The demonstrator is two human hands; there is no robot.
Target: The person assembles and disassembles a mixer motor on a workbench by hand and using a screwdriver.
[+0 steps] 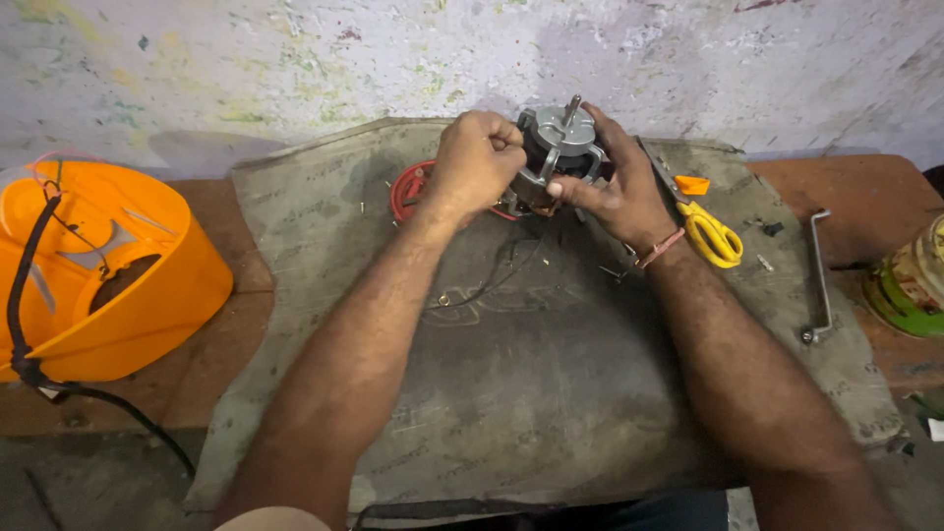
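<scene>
We look down along two bare forearms to a low workbench set against a wall. The wall (295,59) is rough plaster, pale grey and lilac, flecked with old yellow, green and red paint. The bench top (875,197) is worn reddish-brown wood, and most of it lies under a grey, creased mat (531,393) with curling edges and faint printed marks.

At the far middle of the mat, close to the wall, we see a small electric motor (560,143) with a silver metal frame, a dark core and a short shaft pointing up. Our left hand (477,162) is curled into a tight fist against the motor's left side; we cannot tell what, if anything, it pinches. Our right hand (615,187) wraps around the motor's right side and holds it, thumb laid across the front. A thin red thread band sits on that wrist.

Just behind the left hand lies a red ring-shaped part (408,187), partly hidden. Thin dark wires (492,280) trail from the motor toward us across the mat. Right of the right hand lie yellow-handled scissors (713,234), and farther right a bent metal wrench (818,275). At the left edge an orange plastic housing (108,265) rests on the bench with a black cable (29,295) hanging over it. A green and cream tin (910,285) shows at the right edge.
</scene>
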